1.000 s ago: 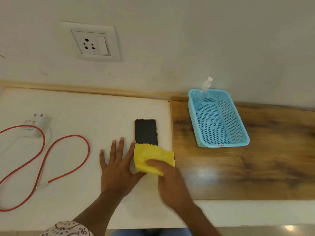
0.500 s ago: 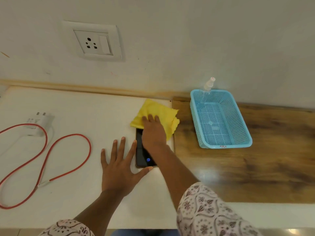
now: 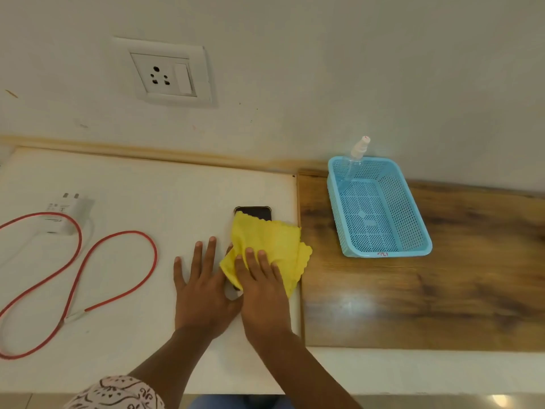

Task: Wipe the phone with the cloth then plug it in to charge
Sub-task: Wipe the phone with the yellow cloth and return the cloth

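Note:
A black phone point(image 3: 256, 212) lies flat on the white tabletop point(image 3: 147, 184); only its far end shows. A yellow cloth point(image 3: 271, 240) covers the rest of it. My right hand point(image 3: 262, 287) presses flat on the near part of the cloth, fingers together. My left hand point(image 3: 203, 287) lies flat on the table against the phone's left side, fingers spread, thumb at the phone's edge. A white charger plug point(image 3: 66, 214) with a red cable point(image 3: 118, 267) lies at the left. A white wall socket point(image 3: 169, 73) with a switch is above.
A light blue plastic basket point(image 3: 380, 249) stands on the wooden surface point(image 3: 442, 296) at the right, with a clear spray bottle point(image 3: 358, 152) leaning in its far corner. The table's front edge runs just below my forearms.
My right hand has pulled the cloth back toward me along the phone, from its far end to its near part. The left hand has stayed in place.

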Demonstrator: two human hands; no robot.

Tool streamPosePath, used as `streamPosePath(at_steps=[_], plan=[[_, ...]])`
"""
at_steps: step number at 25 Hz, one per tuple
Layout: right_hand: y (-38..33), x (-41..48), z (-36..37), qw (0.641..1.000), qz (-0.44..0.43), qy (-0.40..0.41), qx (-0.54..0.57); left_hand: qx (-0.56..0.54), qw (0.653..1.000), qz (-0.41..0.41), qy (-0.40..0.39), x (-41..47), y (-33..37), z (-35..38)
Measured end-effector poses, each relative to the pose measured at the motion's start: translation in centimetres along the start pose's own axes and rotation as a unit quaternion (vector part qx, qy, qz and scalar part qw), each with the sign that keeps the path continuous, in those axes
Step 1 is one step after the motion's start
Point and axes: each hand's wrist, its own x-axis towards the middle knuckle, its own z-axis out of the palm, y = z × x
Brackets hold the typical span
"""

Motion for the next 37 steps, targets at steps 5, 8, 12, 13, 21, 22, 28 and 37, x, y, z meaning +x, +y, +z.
streamPosePath(at_steps=[5, 8, 12, 13, 21, 22, 28, 37], plan=[[3.4, -1.7, -1.8, 0.986, -0.086, -0.142, -0.013, 0.012, 1.0, 0.011, -0.011, 0.0, 0.1, -0.3], [2.5, -4.6, -2.6, 0.997, -0.032, -0.071, 0.001, 0.032, 0.999, 0.011, -0.016, 0.0, 0.3, -0.2], [2.4, -6.5, -6.7, 0.949, 0.065, -0.148, 0.271, 0.035, 0.999, 0.001, -0.008, -0.1, 0.1, -0.1], [3.1, -6.4, -8.9, 0.919, 0.104, -0.158, 0.346, 0.03, 1.0, -0.004, -0.005, -0.1, 0.1, 0.0], [12.7, -5.4, -23.7, 0.969, -0.011, 0.163, 0.184, 0.024, 1.0, -0.02, -0.004, 0.1, 0.4, -0.2], [13.7, -4.9, -23.5, 0.98, -0.06, 0.158, 0.107, 0.022, 1.0, -0.02, -0.004, 0.0, 0.4, -0.2], [18.0, -6.4, -15.1, 0.994, -0.091, -0.051, 0.011, 0.018, 1.0, -0.02, 0.002, 0.1, 0.5, -0.1], [20.1, -3.3, -14.3, 1.0, -0.002, 0.006, 0.016, 0.025, 0.999, -0.022, 0.003, 0.2, 0.5, 0.0]])
